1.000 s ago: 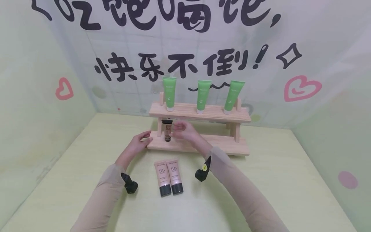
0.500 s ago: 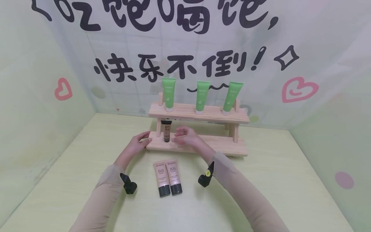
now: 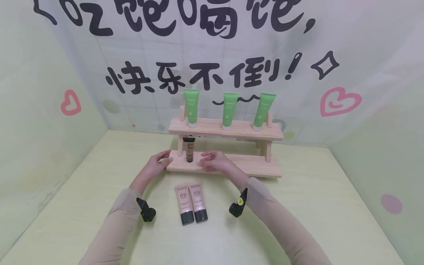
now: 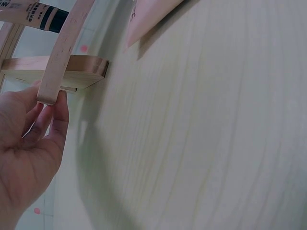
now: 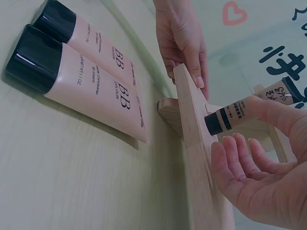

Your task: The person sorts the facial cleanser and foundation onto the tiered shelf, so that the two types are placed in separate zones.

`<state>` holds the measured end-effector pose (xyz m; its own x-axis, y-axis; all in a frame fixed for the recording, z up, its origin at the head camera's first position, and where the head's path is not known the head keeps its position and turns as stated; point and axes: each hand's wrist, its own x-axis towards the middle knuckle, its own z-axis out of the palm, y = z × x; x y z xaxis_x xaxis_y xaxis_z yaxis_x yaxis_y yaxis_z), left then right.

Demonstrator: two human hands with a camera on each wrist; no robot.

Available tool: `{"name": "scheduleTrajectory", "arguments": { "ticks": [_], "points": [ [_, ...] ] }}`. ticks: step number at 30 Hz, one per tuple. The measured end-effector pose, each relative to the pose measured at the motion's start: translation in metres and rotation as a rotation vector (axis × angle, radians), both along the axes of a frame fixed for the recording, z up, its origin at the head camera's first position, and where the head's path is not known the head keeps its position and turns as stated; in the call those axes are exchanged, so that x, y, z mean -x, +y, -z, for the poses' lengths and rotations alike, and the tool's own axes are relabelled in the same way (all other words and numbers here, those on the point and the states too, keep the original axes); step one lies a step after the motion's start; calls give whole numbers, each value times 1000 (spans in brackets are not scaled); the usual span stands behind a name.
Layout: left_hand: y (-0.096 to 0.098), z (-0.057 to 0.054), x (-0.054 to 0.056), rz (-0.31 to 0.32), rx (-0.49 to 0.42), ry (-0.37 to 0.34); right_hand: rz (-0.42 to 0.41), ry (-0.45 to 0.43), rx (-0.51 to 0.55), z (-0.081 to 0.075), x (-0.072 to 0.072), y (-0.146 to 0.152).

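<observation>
My left hand (image 3: 155, 165) grips the left end of the lower board of a two-tier wooden display shelf (image 3: 245, 165). In the left wrist view its thumb lies on one face of the board and its fingers on the other. A small tan concealer tube (image 3: 189, 149) with black ends stands upright near that end of the lower board. Just right of the tube is my right hand (image 3: 214, 162), its fingers loosely bent and holding nothing. From the right wrist, the thumb (image 5: 276, 112) overlaps the concealer tube (image 5: 230, 117) in this view.
Three green tubes, left (image 3: 191, 106), middle (image 3: 229, 110) and right (image 3: 264, 110), stand on the upper board. Two pink BB cream tubes, one (image 3: 184, 202) beside the other (image 3: 198, 200), lie on the table before the shelf. A printed backdrop (image 3: 212, 48) rises behind.
My right hand has drawn away from the concealer tube, slightly right and down, leaving it standing on the lower board. The left hand keeps its grip on the shelf end.
</observation>
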<state>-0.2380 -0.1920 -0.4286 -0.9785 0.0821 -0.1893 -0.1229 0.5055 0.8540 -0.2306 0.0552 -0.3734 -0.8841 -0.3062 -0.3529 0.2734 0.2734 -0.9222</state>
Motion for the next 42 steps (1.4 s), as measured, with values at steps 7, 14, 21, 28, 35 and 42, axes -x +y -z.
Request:
{"name": "scheduleTrajectory", "arguments": {
  "ticks": [7, 14, 21, 28, 35, 42],
  "points": [
    [2, -3, 3, 9, -11, 13, -34, 1, -37, 2, -1, 5],
    [-1, -3, 3, 4, -13, -10, -135, 49, -127, 3, -10, 10],
    [-2, 0, 3, 0, -29, -30, -253, 21, -90, 12, -19, 15],
    [-3, 3, 2, -3, -15, -40, -364, 5, -108, 21, -26, 21],
    [-3, 4, 1, 2, -13, -25, -393, -16, -167, 26, -31, 21],
    [-2, 3, 1, 14, 3, -24, -373, -31, -246, 28, -40, 14]
  ]
}}
